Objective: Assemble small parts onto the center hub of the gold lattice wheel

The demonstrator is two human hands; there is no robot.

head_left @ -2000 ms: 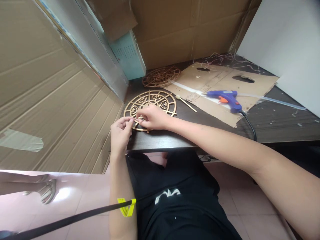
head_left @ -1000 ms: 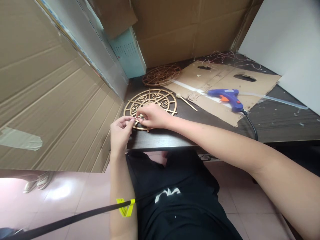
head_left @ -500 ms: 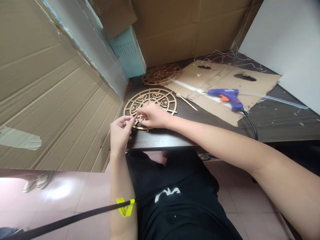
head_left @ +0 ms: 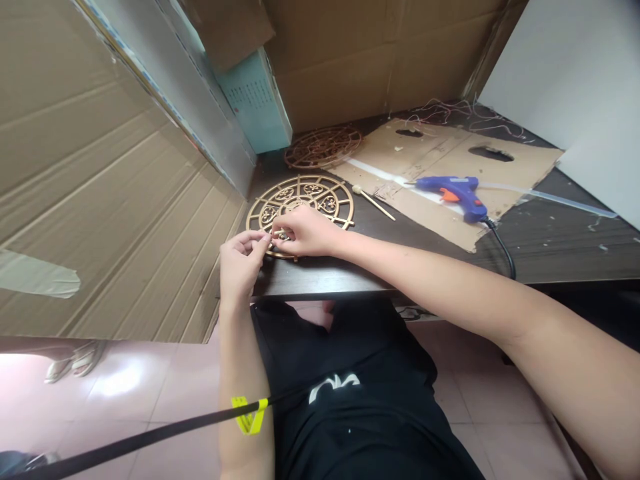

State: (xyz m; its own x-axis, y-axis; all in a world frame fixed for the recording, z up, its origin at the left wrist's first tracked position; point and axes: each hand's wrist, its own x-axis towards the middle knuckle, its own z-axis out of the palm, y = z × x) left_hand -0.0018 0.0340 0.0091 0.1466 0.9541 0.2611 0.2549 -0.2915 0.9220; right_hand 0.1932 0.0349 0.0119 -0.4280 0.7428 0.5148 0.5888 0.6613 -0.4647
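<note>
A round wooden fretwork disc lies flat near the front left corner of the dark table. My left hand is at the disc's near edge, its fingers curled and its fingertips pinched against the rim. My right hand rests on the near part of the disc, fingers bent and pinching a small piece that I cannot make out. The fingertips of both hands meet at the same spot on the disc.
A second, darker fretwork disc lies further back. A thin wooden stick sits beside a flat cardboard sheet bearing a blue glue gun with a black cord. Cardboard walls close the left and back; a white board stands right.
Hardly anything has moved. Both hands stay pinched at the same spot on the disc's near edge; the view has shifted slightly.
</note>
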